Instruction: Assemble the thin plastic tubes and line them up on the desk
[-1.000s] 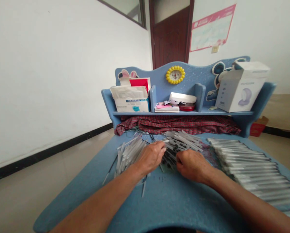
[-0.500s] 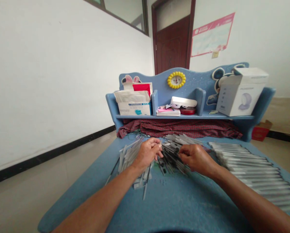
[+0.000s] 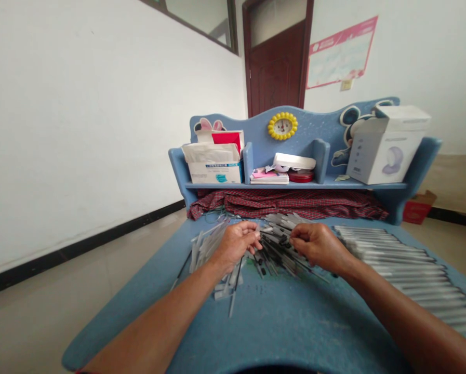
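My left hand is closed in a pinch above the table, with a small pale, see-through piece at its fingertips, too small to name. To its right, my right hand has thumb and fingers pinched together; what they hold, if anything, is hidden. Between and below the hands lies a loose heap of thin black and grey pen-like sticks. Beside my left hand, clear plastic strips or tubes are piled. Past my right wrist, long pen-like sticks with clear bodies lie side by side in a row.
A blue table carries everything. At its back, a red checked cloth lies bunched under a shelf. On the shelf stand a mask box, a red tin and a white carton. A yellow clock hangs above.
My right hand has moved slightly right and up, away from my left hand. The left hand stays nearly in place, still pinched.
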The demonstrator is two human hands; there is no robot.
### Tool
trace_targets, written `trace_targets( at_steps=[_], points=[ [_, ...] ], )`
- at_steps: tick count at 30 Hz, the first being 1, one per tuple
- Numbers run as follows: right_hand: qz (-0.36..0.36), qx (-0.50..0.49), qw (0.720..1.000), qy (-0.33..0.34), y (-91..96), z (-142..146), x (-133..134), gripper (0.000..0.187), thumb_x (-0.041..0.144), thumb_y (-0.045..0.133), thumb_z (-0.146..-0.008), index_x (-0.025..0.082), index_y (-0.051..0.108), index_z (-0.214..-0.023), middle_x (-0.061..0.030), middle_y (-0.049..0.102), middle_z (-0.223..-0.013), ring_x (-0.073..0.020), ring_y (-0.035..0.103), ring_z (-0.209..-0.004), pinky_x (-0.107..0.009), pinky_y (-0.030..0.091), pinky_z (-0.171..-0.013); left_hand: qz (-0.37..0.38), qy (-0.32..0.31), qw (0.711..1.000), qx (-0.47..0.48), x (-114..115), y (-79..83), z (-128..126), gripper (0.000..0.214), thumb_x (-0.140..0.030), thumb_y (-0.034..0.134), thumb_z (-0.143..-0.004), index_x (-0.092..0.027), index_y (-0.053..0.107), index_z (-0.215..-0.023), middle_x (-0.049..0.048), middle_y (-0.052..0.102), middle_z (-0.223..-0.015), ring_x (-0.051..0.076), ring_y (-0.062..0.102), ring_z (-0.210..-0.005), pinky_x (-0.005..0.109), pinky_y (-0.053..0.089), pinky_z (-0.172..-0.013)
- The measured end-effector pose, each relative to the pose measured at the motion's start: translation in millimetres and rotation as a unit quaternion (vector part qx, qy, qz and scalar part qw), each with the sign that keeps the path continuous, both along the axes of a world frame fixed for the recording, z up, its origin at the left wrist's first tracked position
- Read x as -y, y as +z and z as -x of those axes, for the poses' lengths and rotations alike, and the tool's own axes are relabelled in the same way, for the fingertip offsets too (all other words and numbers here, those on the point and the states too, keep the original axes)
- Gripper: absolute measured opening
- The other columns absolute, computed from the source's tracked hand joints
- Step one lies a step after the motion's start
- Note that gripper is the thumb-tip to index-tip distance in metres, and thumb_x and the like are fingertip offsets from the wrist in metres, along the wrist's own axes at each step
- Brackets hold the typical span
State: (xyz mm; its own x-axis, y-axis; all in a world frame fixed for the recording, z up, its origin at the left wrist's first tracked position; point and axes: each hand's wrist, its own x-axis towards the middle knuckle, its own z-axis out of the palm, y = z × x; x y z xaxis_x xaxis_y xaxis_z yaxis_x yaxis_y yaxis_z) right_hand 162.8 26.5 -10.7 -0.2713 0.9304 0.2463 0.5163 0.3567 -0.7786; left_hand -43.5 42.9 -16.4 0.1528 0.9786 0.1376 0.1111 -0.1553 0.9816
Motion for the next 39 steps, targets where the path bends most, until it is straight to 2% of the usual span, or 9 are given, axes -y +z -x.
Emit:
trace_targets(
  at_steps=[5, 11, 15, 19, 22, 26, 30, 35, 39],
  points=[
    [0.058, -0.164, 0.985, -0.012, -0.5, 2, -2, 0.020, 0.035, 0.057, -0.073, 0.016, 0.053, -0.065, 0.0044, 0.054, -0.048, -0.0067, 0.044, -0.030, -0.017, 0.028, -0.030, 0.011, -0.001, 0.999, 0.039, 3, 3.7, 0, 0.025, -0.025, 0.065, -0.068, -0.010, 0.058, -0.087, 0.0016, 0.061, -0.061, 0.010, 0.057, -0.051, 0.017, 0.042, -0.044],
    [0.080, -0.374, 0.923, 0.038, 1.6, 4, 0, 0.030, 0.035, 0.074, -0.060, 0.016, 0.056, -0.075, -0.0002, 0.066, -0.060, -0.0111, 0.056, -0.038, -0.021, 0.042, -0.038, 0.053, -0.024, 0.995, 0.080, 5, 5.5, -2, 0.025, -0.027, 0.068, -0.066, -0.012, 0.057, -0.085, 0.0003, 0.059, -0.065, 0.009, 0.057, -0.053, 0.017, 0.041, -0.045],
    [0.097, -0.430, 0.895, 0.072, 2.5, 9, 5, 0.032, 0.031, 0.076, -0.059, 0.016, 0.059, -0.081, -0.0008, 0.068, -0.063, -0.0129, 0.060, -0.044, -0.022, 0.045, -0.041, 0.076, -0.062, 0.990, 0.106, 9, 5.7, -6, 0.028, -0.026, 0.069, -0.066, -0.012, 0.057, -0.087, -0.0002, 0.059, -0.065, 0.008, 0.056, -0.052, 0.017, 0.040, -0.044],
    [0.079, -0.433, 0.896, 0.065, 4.5, 13, 8, 0.027, 0.033, 0.073, -0.064, 0.015, 0.060, -0.079, -0.0023, 0.068, -0.065, -0.0135, 0.060, -0.043, -0.022, 0.045, -0.039, 0.087, -0.084, 0.986, 0.117, 13, 6.5, -9, 0.034, -0.025, 0.070, -0.066, -0.012, 0.058, -0.095, 0.0015, 0.061, -0.069, 0.008, 0.055, -0.050, 0.017, 0.040, -0.044],
    [0.039, -0.413, 0.910, 0.011, 3.2, 11, 4, 0.026, 0.036, 0.070, -0.067, 0.015, 0.059, -0.079, -0.0016, 0.067, -0.065, -0.0128, 0.059, -0.041, -0.021, 0.043, -0.037, 0.074, -0.052, 0.991, 0.103, 13, 6.9, -8, 0.037, -0.024, 0.068, -0.067, -0.011, 0.058, -0.100, 0.0016, 0.061, -0.068, 0.008, 0.055, -0.050, 0.018, 0.040, -0.043],
    [0.003, -0.326, 0.944, -0.051, -4.4, 7, -4, 0.020, 0.034, 0.063, -0.070, 0.016, 0.056, -0.073, -0.0005, 0.065, -0.062, -0.0119, 0.057, -0.039, -0.020, 0.040, -0.035, 0.026, -0.014, 0.999, 0.029, 8, 3.6, -7, 0.025, -0.023, 0.064, -0.069, -0.010, 0.060, -0.089, 0.0003, 0.060, -0.059, 0.009, 0.056, -0.049, 0.017, 0.040, -0.043],
    [0.000, -0.233, 0.970, -0.074, -10.5, 6, -7, 0.008, 0.025, 0.056, -0.070, 0.017, 0.054, -0.068, 0.0013, 0.061, -0.055, -0.0118, 0.056, -0.038, -0.020, 0.039, -0.037, -0.004, -0.005, 1.000, -0.024, 5, -2.3, -9, 0.020, -0.022, 0.062, -0.068, -0.012, 0.056, -0.084, -0.0009, 0.060, -0.057, 0.010, 0.057, -0.049, 0.018, 0.041, -0.043],
    [0.005, -0.168, 0.981, -0.098, -10.8, 6, -7, 0.005, 0.019, 0.051, -0.067, 0.017, 0.055, -0.065, 0.0037, 0.054, -0.043, -0.0138, 0.057, -0.038, -0.019, 0.037, -0.036, -0.031, 0.012, 0.997, -0.073, 6, -3.2, -10, 0.016, -0.025, 0.059, -0.070, -0.015, 0.053, -0.080, -0.0026, 0.058, -0.056, 0.010, 0.054, -0.048, 0.017, 0.036, -0.041],
    [0.006, -0.157, 0.982, -0.108, -8.3, 5, -6, 0.007, 0.016, 0.048, -0.065, 0.018, 0.056, -0.064, 0.0033, 0.055, -0.042, -0.0137, 0.057, -0.038, -0.019, 0.037, -0.037, -0.077, 0.031, 0.992, -0.096, 0, -1.4, -4, 0.010, -0.023, 0.057, -0.070, -0.016, 0.053, -0.076, -0.0029, 0.058, -0.060, 0.010, 0.056, -0.055, 0.019, 0.041, -0.052]
  ],
)
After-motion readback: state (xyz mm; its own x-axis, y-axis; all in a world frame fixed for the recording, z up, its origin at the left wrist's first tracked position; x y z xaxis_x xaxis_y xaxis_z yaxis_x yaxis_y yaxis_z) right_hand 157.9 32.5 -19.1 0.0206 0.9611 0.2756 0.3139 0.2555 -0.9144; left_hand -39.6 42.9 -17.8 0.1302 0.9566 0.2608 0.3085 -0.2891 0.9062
